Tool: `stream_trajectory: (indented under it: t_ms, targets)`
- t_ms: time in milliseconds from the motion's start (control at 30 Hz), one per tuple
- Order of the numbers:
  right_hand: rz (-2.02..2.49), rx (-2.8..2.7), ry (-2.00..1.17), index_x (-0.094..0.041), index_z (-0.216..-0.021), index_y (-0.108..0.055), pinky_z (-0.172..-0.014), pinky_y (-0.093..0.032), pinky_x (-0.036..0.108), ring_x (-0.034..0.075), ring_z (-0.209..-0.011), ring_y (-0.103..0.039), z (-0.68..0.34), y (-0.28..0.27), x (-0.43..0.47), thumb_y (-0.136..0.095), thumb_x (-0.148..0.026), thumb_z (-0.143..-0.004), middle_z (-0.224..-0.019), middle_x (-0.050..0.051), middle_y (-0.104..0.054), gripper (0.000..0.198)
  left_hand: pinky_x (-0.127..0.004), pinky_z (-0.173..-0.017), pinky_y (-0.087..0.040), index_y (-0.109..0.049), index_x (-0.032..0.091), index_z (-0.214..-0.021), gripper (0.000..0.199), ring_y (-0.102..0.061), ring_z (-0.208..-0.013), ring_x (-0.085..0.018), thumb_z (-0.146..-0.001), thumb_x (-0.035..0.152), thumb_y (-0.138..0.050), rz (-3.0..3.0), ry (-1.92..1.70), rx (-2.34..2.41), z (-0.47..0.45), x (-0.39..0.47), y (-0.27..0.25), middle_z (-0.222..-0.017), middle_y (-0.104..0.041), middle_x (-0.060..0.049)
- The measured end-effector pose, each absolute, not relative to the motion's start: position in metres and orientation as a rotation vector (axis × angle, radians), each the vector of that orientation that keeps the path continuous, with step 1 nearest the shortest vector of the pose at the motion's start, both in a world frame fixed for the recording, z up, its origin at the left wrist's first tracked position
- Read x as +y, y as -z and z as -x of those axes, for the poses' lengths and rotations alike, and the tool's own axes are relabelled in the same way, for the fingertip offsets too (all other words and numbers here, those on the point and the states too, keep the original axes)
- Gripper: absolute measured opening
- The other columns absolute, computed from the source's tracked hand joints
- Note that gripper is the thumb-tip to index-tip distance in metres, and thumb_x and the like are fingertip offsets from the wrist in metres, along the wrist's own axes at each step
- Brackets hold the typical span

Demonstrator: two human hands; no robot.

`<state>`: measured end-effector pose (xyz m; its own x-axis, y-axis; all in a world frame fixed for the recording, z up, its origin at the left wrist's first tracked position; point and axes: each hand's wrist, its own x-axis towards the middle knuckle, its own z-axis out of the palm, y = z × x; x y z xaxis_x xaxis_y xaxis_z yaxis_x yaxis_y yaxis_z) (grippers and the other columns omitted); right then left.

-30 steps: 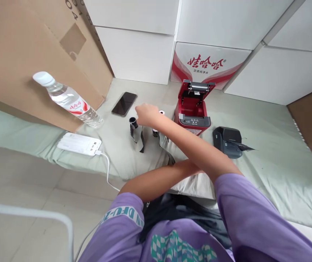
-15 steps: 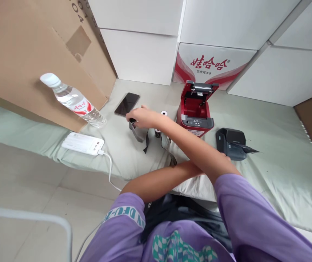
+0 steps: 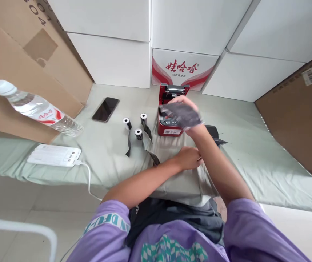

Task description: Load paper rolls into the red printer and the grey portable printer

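Note:
My right hand (image 3: pixel 185 100) is blurred and grips a dark grey, thin crumpled sheet (image 3: pixel 182 115) above the red printer (image 3: pixel 171 131). That printer's lid stands raised, and the hand hides part of its inside. Lower down, my left hand (image 3: pixel 190 158) rests by the bed's front, its fingers curled and partly covered by my right forearm; what they hold, if anything, I cannot make out. Left of the printer stand three small paper rolls: one at the left (image 3: pixel 127 123), one at the back (image 3: pixel 144 118) and one in front (image 3: pixel 138 134). Each trails a dark strip.
A black handheld device (image 3: pixel 212 131) lies partly behind my right forearm. To the left are a phone (image 3: pixel 106 109), a water bottle (image 3: pixel 47 114) and a white power bank (image 3: pixel 54 155) with a cable. White boxes (image 3: pixel 112 60) line the back; cardboard boxes (image 3: pixel 300 120) stand at both sides.
My right hand has swung from beside the phone to over the printer, carrying the dark sheet. My left hand has drawn back from the black device. The view has turned right.

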<state>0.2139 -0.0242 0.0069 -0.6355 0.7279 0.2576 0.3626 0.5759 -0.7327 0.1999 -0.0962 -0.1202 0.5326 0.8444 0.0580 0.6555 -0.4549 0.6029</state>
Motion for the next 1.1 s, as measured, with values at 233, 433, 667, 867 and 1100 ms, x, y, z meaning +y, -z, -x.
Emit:
stream_trajectory:
  t_ms: [233,433,667,867,1100]
  targets:
    - [0.61,-1.764,-1.061,-0.028,-0.102,-0.056,-0.08,-0.062,0.037,0.024,-0.108,-0.071,-0.252,-0.002,0.032,-0.079,-0.073,-0.076,-0.111,0.005,-0.072,0.057,-0.032,-0.071,-0.048,-0.068,0.023,-0.109,0.029,-0.073,-0.099,-0.021,-0.104,0.031,-0.041,-2.336,-0.495,1.244,-0.2,-0.098,0.12,-0.118,-0.076,-0.001]
    - [0.414,-1.506,-1.361,-0.03,-0.101,-0.055,-0.098,-0.06,0.046,0.024,-0.11,-0.071,-0.249,-0.017,0.032,-0.08,-0.054,-0.082,-0.109,0.002,-0.074,0.039,-0.032,-0.068,-0.046,-0.066,0.023,-0.107,0.026,-0.073,-0.098,-0.02,-0.104,0.031,-0.042,-2.358,-0.487,1.24,-0.201,-0.098,0.122,-0.114,-0.076,0.001]
    - [0.475,-1.66,-1.331,-0.038,-0.145,-0.04,-0.09,-0.06,0.043,0.023,-0.099,-0.069,-0.251,-0.017,0.032,-0.074,-0.054,-0.083,-0.12,0.004,-0.067,0.073,-0.031,-0.068,-0.045,-0.065,0.024,-0.106,0.024,-0.073,-0.097,-0.02,-0.105,0.031,-0.042,-2.365,-0.512,1.233,-0.201,-0.098,0.125,-0.114,-0.076,0.0]
    - [0.71,-2.423,-0.694,-0.023,-0.148,-0.041,-0.09,-0.058,0.046,0.025,-0.093,-0.068,-0.242,0.002,0.04,-0.071,-0.03,-0.086,-0.117,0.011,-0.07,0.069,-0.031,-0.067,-0.047,-0.065,0.023,-0.109,0.025,-0.073,-0.096,-0.02,-0.105,0.032,-0.043,-2.382,-0.537,1.221,-0.201,-0.098,0.126,-0.112,-0.076,-0.001]
    - [0.884,-2.708,-0.28,-0.013,-0.122,-0.07,-0.103,-0.051,0.045,0.032,-0.114,-0.067,-0.219,0.017,0.047,-0.059,-0.01,-0.087,-0.125,0.018,-0.071,0.037,-0.031,-0.069,-0.05,-0.067,0.022,-0.111,0.026,-0.073,-0.096,-0.021,-0.105,0.032,-0.043,-2.436,-0.531,1.231,-0.201,-0.099,0.125,-0.112,-0.075,-0.002]
